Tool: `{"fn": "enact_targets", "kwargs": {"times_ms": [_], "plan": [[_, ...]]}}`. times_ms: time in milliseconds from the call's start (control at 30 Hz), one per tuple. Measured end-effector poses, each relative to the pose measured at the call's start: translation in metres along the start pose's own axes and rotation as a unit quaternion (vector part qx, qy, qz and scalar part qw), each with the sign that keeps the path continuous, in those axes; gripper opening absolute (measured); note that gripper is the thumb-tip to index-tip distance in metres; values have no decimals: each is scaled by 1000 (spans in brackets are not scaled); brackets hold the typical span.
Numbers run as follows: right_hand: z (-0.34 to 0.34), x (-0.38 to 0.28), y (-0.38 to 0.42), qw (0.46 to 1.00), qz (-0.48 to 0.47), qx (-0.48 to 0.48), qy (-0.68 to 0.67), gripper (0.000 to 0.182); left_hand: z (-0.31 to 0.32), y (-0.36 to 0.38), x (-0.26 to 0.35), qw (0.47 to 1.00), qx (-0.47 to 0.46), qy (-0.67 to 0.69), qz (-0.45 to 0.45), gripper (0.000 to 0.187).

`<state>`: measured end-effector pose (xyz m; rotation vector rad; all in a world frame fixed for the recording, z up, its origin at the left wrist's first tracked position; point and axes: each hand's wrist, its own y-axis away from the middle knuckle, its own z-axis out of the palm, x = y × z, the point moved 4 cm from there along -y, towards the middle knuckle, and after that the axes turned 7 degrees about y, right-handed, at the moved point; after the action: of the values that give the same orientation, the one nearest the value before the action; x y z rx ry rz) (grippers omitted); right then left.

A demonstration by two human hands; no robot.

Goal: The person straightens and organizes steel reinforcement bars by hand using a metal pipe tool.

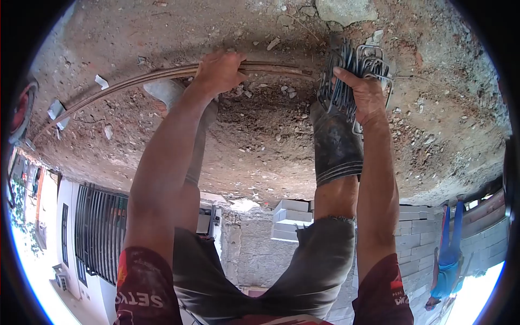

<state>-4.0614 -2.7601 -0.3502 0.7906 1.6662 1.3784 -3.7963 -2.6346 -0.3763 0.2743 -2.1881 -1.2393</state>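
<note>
Bare dirt ground [260,130] strewn with small stones fills the upper frame. A stack of grey blocks [291,219] sits at lower centre, a block wall [414,246] to its right. Another person in blue [448,254] stands at lower right.

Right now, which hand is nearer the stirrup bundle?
Right. The right hand is gripping the stirrup bundle beside the boot. The left hand is well off to the side, closed around the long rods on the dirt.

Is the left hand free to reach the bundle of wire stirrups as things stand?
Probably not right away: the left hand is closed around the long steel bars on the dirt ground. The stirrup bundle sits in the right hand, with open ground between them.
</note>
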Motion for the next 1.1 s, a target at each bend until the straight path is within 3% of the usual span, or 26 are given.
{"fn": "enact_targets", "kwargs": {"times_ms": [33,300,400,533,567,700,767,800,867,900,967,1033,1067,1100], "plan": [[3,1,-3,998,-11,14,54,25,-3,5,0,1000,2,-7,-1,39],[44,0,11,1000,-18,11,-18,35,-10,2,5,1000,3,21,-13,36],[62,2,15,999,29,21,34,42,-7,2,4,999,-3,39,-7,38],[81,18,13,996,-31,4,84,34,-7,12,5,998,-16,52,10,39],[80,12,19,991,-8,-2,136,33,-7,14,5,999,-8,52,13,39],[88,5,32,996,-85,-24,27,30,-7,15,7,999,-1,42,9,40],[86,-5,42,975,-69,14,213,35,-5,13,4,998,16,59,17,42],[89,-4,44,974,-67,13,214,35,-4,13,3,996,32,74,24,44],[88,-8,48,920,-105,104,363,33,-9,12,6,998,24,65,12,41],[86,-2,46,920,-104,104,363,33,-11,12,6,998,17,53,-1,39],[74,-3,44,879,-217,218,363,29,-5,4,0,998,5,62,-7,39],[57,-2,36,906,-172,181,341,28,0,-4,-6,997,-7,73,-11,40],[50,-1,29,930,-128,142,315,27,0,-7,-7,997,23,69,0,40],[45,8,17,937,-145,139,286,26,0,-10,-9,996,53,65,10,41]]}}
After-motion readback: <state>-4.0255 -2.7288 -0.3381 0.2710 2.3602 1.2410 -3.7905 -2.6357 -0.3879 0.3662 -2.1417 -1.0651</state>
